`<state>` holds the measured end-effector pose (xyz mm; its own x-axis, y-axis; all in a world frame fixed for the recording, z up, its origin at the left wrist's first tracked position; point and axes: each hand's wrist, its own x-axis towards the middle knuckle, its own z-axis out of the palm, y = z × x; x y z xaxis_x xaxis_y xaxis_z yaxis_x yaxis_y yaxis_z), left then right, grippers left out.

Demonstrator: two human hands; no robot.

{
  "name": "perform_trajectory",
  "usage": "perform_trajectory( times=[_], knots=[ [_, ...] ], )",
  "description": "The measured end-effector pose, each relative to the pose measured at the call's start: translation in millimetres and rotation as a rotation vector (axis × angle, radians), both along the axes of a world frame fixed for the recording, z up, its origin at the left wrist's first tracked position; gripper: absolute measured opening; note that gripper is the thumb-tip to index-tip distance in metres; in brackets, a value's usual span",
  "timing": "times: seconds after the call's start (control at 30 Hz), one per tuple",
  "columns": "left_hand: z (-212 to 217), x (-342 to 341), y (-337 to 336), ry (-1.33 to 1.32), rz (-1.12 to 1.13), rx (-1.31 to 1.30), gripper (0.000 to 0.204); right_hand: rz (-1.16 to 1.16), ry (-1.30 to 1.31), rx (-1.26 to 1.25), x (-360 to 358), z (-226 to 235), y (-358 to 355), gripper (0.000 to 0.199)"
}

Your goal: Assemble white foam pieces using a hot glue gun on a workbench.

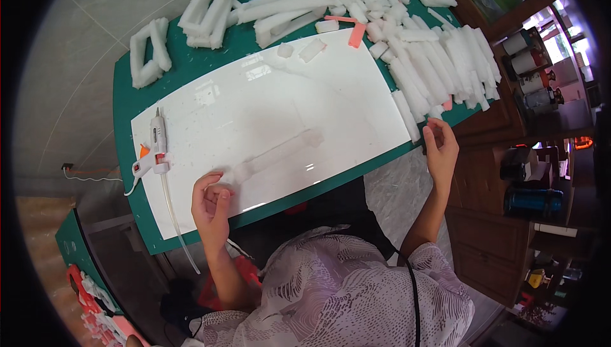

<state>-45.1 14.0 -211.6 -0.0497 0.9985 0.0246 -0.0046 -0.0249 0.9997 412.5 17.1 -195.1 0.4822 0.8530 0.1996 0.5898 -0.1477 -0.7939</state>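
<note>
My left hand (212, 207) is at the near left of the white glossy board (184, 169), its fingers loosely bent, thumb apart, nothing held. Close to its fingertips lies a pale foam strip (280, 154), slanting across the board with small blocks at its ends. At the table's right edge, my right hand (441, 150) has its thumb and fingers slightly apart, with nothing visible between them. Its fingertips are by the near end of the white foam strips (423, 70), heaped side by side; I cannot tell whether they touch one.
A white glue gun (157, 140) with a long glue stick rests on the board's left side. Foam frames (209, 15) stand along the far edge of the green table (124, 108). Small foam pieces (375, 0) and a pink piece (357, 35) lie behind the board. Wooden shelves (487, 220) are at right.
</note>
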Motion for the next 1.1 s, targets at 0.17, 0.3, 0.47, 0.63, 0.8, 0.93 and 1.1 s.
perform_trajectory(
  times=[0.17, 0.3, 0.47, 0.63, 0.8, 0.93, 1.1],
  knots=[
    [0.5, 2.9, 1.4, 0.029, 0.003, -0.007, 0.029, 0.025, 0.617, 0.269, 19.3, -1.3, -10.8, 0.033],
    [0.7, 0.3, 1.0, 0.049, 0.02, 0.006, 0.028, 0.166, 0.833, 0.342, 17.2, 7.0, -13.9, 0.042],
    [-2.0, 1.3, 2.7, 0.053, 0.018, 0.02, 0.029, 0.302, 0.934, 0.409, 16.2, 7.3, -15.5, 0.045],
    [-1.0, 1.4, 1.6, 0.064, 0.029, 0.017, 0.03, 0.368, 0.972, 0.414, 14.6, 4.7, -14.6, 0.043],
    [-1.9, 1.2, 2.2, 0.072, 0.028, 0.024, 0.029, 0.405, 0.993, 0.404, 13.3, 4.8, -15.6, 0.043],
    [-2.3, 0.7, 2.2, 0.073, 0.028, 0.03, 0.029, 0.425, 0.907, 0.392, 10.3, 5.4, -14.7, 0.038],
    [-0.7, 1.6, 3.5, 0.057, 0.03, 0.005, 0.029, 0.42, 0.934, 0.381, 9.9, 11.1, -14.9, 0.03]
  ],
)
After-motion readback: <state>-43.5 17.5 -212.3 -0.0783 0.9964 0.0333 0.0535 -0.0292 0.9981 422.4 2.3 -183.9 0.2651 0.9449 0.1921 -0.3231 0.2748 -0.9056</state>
